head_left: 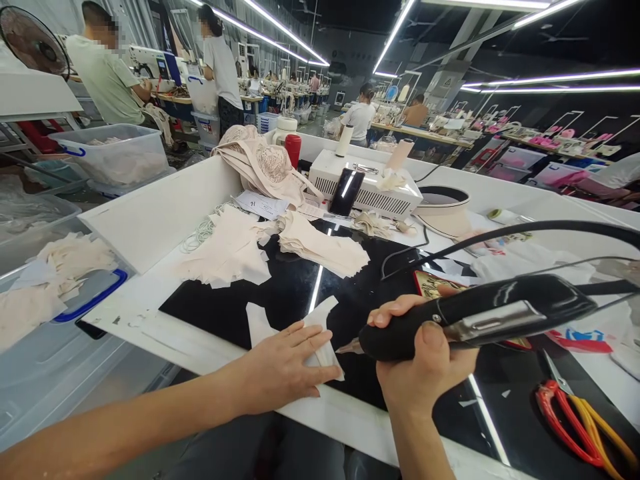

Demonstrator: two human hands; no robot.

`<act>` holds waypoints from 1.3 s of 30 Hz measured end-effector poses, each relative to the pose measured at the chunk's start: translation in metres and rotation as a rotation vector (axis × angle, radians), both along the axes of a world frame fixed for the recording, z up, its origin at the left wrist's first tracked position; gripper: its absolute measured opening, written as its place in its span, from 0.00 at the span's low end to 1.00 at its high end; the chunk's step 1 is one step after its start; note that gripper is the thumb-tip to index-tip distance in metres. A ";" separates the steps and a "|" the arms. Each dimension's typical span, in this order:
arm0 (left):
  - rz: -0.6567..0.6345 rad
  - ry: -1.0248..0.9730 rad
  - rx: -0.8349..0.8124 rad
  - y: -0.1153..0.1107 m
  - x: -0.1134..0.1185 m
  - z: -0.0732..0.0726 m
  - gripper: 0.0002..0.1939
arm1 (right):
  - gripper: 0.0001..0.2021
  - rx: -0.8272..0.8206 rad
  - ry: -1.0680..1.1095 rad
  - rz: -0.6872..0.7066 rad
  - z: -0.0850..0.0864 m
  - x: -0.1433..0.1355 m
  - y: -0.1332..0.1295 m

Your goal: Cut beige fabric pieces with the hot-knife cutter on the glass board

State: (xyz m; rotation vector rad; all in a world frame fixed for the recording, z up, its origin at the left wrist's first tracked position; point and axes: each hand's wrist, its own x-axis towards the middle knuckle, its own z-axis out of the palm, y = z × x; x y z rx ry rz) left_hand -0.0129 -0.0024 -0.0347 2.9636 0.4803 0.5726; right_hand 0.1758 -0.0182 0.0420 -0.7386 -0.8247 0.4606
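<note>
My left hand [287,365] lies flat with its fingers stretched out, pressing a pale cut fabric piece [260,325] onto the black glossy board [215,320]. My right hand [425,373] is wrapped round a black corded hand tool [480,310] with a metal lever on its side. The tool's pointed tip is at the right edge of the fabric, close to my left fingertips; whether it touches cannot be made out. Beyond my hands, a stack of beige fabric pieces [325,247] and a larger pile of fabric pieces [230,250] rest on the board.
Red-and-yellow-handled scissors [570,407] lie at the right. Behind the board are a phone [347,192], a white vented box [367,183], beige bras [263,160] and a red thread cone [293,151]. A clear bin [115,157] stands left. The tool's cable [525,230] arcs rightward. People sit and stand farther back.
</note>
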 end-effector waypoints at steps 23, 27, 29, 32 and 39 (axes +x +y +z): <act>-0.023 0.019 -0.046 0.005 -0.005 0.007 0.21 | 0.18 -0.045 -0.047 0.002 -0.004 -0.003 0.000; -0.054 -0.066 -0.010 0.026 -0.008 0.016 0.15 | 0.18 -0.036 -0.044 0.011 -0.005 -0.002 -0.002; -0.101 -0.054 -0.010 0.040 -0.007 0.020 0.15 | 0.18 -0.028 -0.037 0.017 -0.005 -0.002 -0.003; -0.187 0.055 -0.052 0.060 -0.002 0.024 0.19 | 0.20 -0.025 -0.031 0.025 -0.006 -0.001 -0.005; -0.268 0.190 -0.068 0.081 0.001 0.026 0.22 | 0.20 -0.023 -0.037 0.023 -0.008 -0.001 -0.008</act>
